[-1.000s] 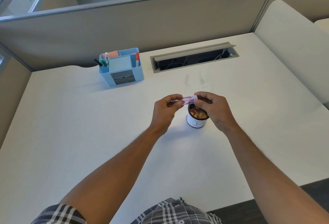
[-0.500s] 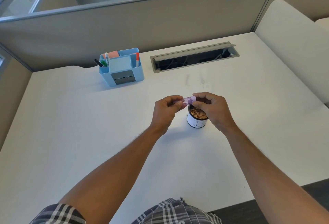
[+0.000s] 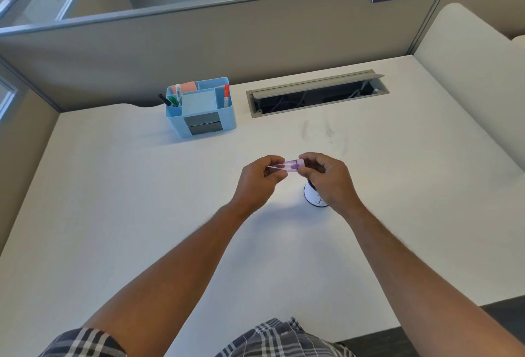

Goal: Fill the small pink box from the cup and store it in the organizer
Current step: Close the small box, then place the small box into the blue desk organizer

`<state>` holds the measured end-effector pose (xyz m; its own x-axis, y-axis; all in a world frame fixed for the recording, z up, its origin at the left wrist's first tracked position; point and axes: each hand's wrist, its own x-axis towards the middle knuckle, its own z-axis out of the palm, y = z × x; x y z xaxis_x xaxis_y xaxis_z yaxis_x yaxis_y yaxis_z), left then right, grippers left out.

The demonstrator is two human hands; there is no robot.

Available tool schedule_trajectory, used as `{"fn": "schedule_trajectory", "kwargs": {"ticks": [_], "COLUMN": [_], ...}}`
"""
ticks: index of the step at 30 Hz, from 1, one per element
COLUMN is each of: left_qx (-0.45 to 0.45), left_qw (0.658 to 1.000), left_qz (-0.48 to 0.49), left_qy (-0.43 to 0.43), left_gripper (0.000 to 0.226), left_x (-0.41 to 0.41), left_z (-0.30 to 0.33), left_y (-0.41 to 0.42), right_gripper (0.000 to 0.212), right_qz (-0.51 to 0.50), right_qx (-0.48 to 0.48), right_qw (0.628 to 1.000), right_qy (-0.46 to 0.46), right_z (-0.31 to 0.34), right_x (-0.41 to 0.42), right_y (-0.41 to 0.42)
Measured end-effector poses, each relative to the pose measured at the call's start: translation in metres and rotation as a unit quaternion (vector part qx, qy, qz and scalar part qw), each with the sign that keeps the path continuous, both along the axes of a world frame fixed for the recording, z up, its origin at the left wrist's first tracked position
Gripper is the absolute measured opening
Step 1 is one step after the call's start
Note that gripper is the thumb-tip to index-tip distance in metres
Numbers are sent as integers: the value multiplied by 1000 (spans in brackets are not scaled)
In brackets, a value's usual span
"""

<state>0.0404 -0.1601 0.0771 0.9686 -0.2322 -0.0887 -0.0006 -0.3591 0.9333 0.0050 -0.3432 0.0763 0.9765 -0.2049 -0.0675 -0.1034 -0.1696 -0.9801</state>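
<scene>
A small translucent pink box (image 3: 287, 165) is held level above the white desk, pinched between both hands. My left hand (image 3: 260, 179) grips its left end and my right hand (image 3: 326, 177) grips its right end. The white cup (image 3: 312, 196) stands on the desk under my right hand, which hides its opening and contents. A light blue organizer (image 3: 201, 108) with pens, markers and pink notes sits at the back left, well apart from the hands.
An open cable slot (image 3: 316, 94) runs along the back of the desk (image 3: 142, 214). Grey partition walls close off the back and left. A cream partition (image 3: 468, 72) borders the right side.
Both hands with the pink box have shifted slightly left and toward me, so my right hand now covers the cup's opening, which showed brown contents before.
</scene>
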Motion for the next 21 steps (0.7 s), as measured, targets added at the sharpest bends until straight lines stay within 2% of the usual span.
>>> {"fn": "schedule_trajectory", "kwargs": {"ticks": [3,6,10,12,14,18,21], "left_qx": [96,197,237,250,273,306,319], "left_qw": [990,963,947,941,934,922,917], "left_qz": [-16,-21,15,35,47,62,81], "left_qy": [-99,-182,-216,-226,-224,-228,-227], "left_gripper": [28,24,14,10,16,22,24], "left_x": [1,3,7,14,24,56,89], "left_z": [-6,-13,-18,-20,-21,-17,-8], "left_y": [19,42,77,95,109,134,148], "right_gripper": [23,24,24,31,40,61,65], "right_qz": [12,35,54,64,85,213,260], "right_qx": [-8,-53,-75,-99,-155,-330,-413], "right_qw": [1000,998,996,993,984,919,873], "right_qy": [12,7,0,15,32,34,17], "right_z": [0,-3,-14,-24,-39,-77,-102], "right_x": [6,13,26,34,38,37,38], "right_y": [22,48,84,102,115,142,159]}}
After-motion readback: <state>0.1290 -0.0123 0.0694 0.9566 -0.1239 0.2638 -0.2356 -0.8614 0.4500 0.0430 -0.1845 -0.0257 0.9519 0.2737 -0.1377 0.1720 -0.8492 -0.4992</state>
